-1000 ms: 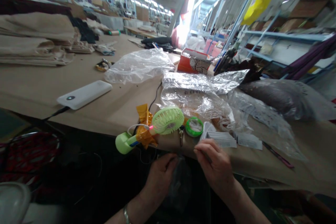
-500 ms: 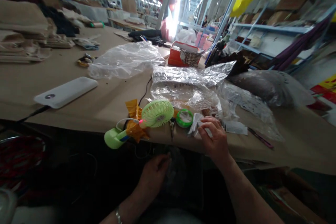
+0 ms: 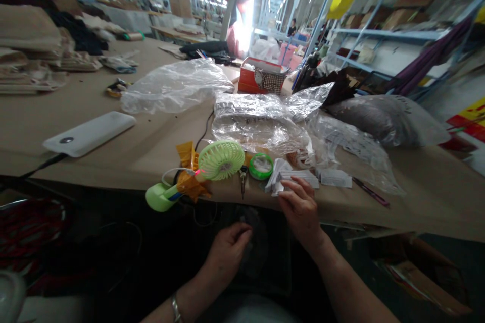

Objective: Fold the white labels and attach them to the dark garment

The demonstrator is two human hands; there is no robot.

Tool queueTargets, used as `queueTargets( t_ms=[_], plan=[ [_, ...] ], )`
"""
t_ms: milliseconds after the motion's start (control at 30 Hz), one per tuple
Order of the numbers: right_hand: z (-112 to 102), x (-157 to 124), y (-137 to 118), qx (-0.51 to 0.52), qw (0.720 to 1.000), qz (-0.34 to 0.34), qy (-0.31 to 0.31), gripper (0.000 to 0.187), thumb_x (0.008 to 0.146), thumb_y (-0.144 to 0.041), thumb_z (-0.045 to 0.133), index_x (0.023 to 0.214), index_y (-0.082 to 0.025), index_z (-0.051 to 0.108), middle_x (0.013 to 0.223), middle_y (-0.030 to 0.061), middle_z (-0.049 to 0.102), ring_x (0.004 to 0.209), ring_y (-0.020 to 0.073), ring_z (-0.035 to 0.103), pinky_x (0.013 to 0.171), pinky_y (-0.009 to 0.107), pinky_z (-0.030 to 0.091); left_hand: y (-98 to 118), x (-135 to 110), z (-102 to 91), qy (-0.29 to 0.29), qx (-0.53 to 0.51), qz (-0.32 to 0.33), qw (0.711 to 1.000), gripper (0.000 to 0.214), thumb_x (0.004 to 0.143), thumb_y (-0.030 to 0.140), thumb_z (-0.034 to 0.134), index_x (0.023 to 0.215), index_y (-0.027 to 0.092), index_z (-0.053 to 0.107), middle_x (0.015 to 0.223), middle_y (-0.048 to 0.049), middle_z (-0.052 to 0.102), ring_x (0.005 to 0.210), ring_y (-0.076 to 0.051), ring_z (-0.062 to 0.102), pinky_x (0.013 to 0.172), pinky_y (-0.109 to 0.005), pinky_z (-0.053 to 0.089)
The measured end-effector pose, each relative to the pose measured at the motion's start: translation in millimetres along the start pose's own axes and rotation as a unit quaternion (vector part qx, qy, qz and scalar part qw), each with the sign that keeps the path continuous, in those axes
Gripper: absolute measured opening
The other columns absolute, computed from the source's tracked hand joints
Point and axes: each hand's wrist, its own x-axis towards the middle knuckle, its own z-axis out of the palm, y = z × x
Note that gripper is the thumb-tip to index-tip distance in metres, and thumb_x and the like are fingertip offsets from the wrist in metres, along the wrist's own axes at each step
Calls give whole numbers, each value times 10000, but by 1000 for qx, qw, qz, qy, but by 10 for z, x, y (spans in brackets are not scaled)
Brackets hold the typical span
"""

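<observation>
My left hand [image 3: 229, 247] hangs below the table's front edge, thumb and fingers pinched together. Whatever is between those fingertips is too small to make out. At the table edge my right hand [image 3: 301, 207] has its fingers loosely bent and apart, over the near side of a pile of white paper slips [image 3: 278, 176]. No object shows in its grasp. Left of the slips lies a green round container [image 3: 261, 166] with pale contents. Beyond them is a coil of brownish string or bands [image 3: 301, 159]. Another printed white slip [image 3: 335, 178] lies to the right.
A green hand fan [image 3: 222, 160] is taped at the table edge, beside a small metal tool [image 3: 243, 181]. Clear plastic bags [image 3: 261, 123] spread behind. A white power bank [image 3: 89, 133] lies left, a purple-handled slim tool [image 3: 371, 192] right, and an orange box [image 3: 261, 75] farther back.
My right hand has drawn back toward me from the slips, uncovering more of them and the coil. My left hand has shifted slightly right. The whole view has moved a little.
</observation>
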Motion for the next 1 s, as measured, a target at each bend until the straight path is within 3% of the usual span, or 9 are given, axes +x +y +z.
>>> queueTargets(
  t_ms=[133, 267, 333, 467, 633, 800, 1000],
  plan=[
    [-143, -32, -140, 76, 997, -8, 13, 125, 852, -134, 551, 834, -218, 643, 1011, 59, 657, 1139, 244, 511, 945, 466, 441, 153, 9, 95, -81, -135, -80, 984, 174, 744, 311, 622, 763, 143, 667, 704, -33, 670, 684, -160, 603, 661, -260, 446],
    [-276, -221, -400, 130, 990, -41, -33, 157, 848, -114, 543, 884, -237, 635, 1037, 53, 648, 1141, 248, 509, 924, 464, 470, 308, 42, 217, -173, -372, -163, 897, 302, 783, 419, 618, 893, 137, 627, 779, -58, 665, 660, -140, 619, 647, -273, 481],
    [-316, -312, -502, 145, 986, -64, -60, 163, 849, -114, 539, 896, -239, 632, 1035, 45, 653, 1141, 249, 510, 939, 475, 464, 361, 75, 270, -177, -415, -168, 876, 269, 768, 364, 654, 862, 113, 634, 732, -48, 645, 596, -113, 594, 571, -223, 462],
    [-351, -358, -482, 137, 983, -82, -92, 240, 855, -112, 521, 1039, -237, 612, 1069, 50, 650, 1145, 242, 512, 950, 453, 469, 389, 115, 325, -130, -404, -176, 888, 109, 747, 179, 662, 787, 84, 629, 655, -37, 627, 517, -87, 566, 477, -177, 421],
    [-324, -224, -85, -27, 997, 11, -76, 454, 874, -258, 536, 1308, -155, 452, 1217, 137, 561, 1217, 299, 430, 980, 500, 417, 363, 43, 305, -119, -329, -220, 911, 122, 833, 202, 558, 900, 107, 596, 656, -53, 651, 528, -140, 619, 531, -263, 503],
    [-252, -194, 157, -145, 982, 30, -116, 376, 868, -238, 521, 1231, -147, 538, 1225, 131, 567, 1160, 316, 458, 967, 503, 380, 334, -16, 290, -111, -304, -227, 919, 136, 851, 183, 522, 942, 94, 571, 663, -46, 651, 511, -126, 615, 518, -239, 488],
    [-297, -192, 228, -45, 998, 27, -33, 168, 892, -186, 501, 951, -189, 658, 964, 72, 676, 966, 233, 581, 894, 413, 440, 368, -22, 264, -120, -295, -234, 918, 152, 848, 203, 527, 948, 96, 567, 671, -52, 656, 530, -138, 624, 540, -258, 500]
  ],
)
